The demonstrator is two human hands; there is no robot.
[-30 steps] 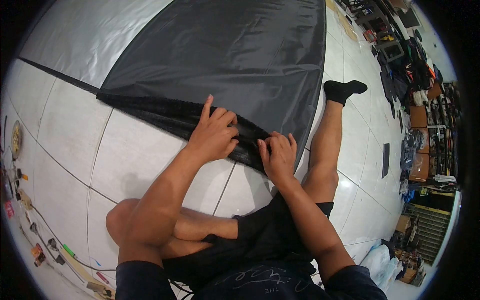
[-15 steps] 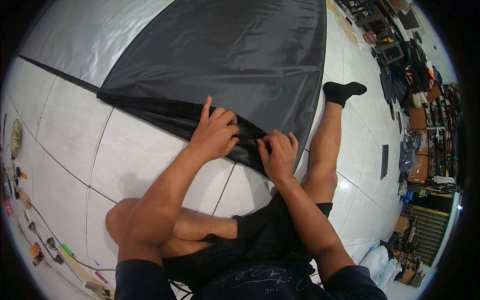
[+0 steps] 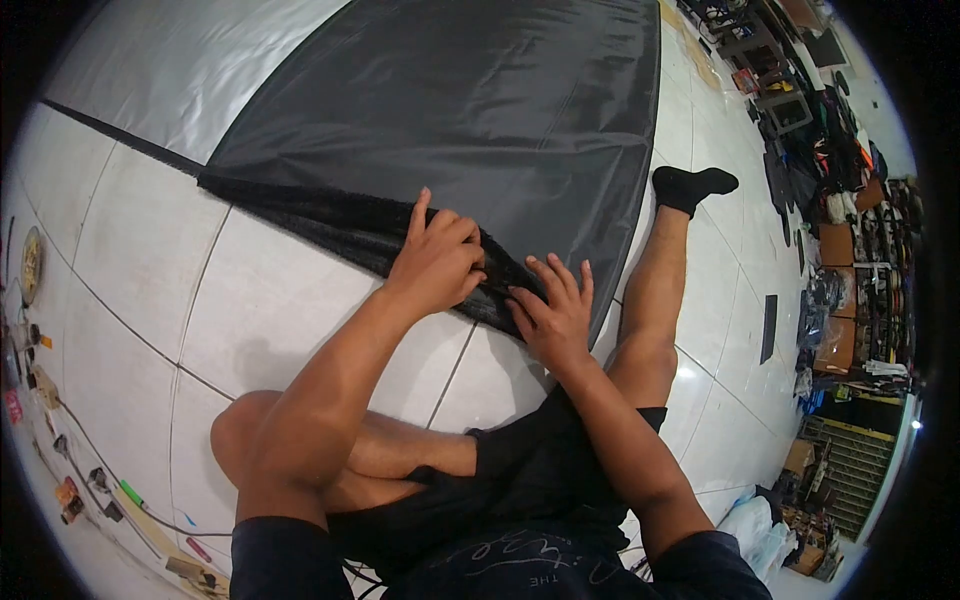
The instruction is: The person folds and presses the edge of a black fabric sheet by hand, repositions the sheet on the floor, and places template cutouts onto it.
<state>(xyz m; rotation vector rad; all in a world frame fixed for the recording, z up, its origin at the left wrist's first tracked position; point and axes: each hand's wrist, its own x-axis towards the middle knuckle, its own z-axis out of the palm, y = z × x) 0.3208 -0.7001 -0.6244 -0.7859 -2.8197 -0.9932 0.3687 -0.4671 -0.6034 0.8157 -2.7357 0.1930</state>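
A large dark grey coated fabric sheet lies on the tiled floor in front of me. Along its near edge runs a fuzzy black strip, folded over and bunched around my hands. My left hand grips this strip, its index finger stretched out over the sheet and the other fingers curled. Just to the right, my right hand rests on the strip near the sheet's corner. Its fingers are spread, with the thumb and fingertips against the black edge. What lies beneath the fingers is hidden.
Silvery sheeting extends at the upper left. My outstretched leg lies beside the sheet's right edge. A power cable and small tools run along the left. Cardboard boxes and cluttered shelves line the right wall.
My right hand's fingers have uncurled and spread over the strip, where they were pinched before. My left hand stays on the strip, nearly in place.
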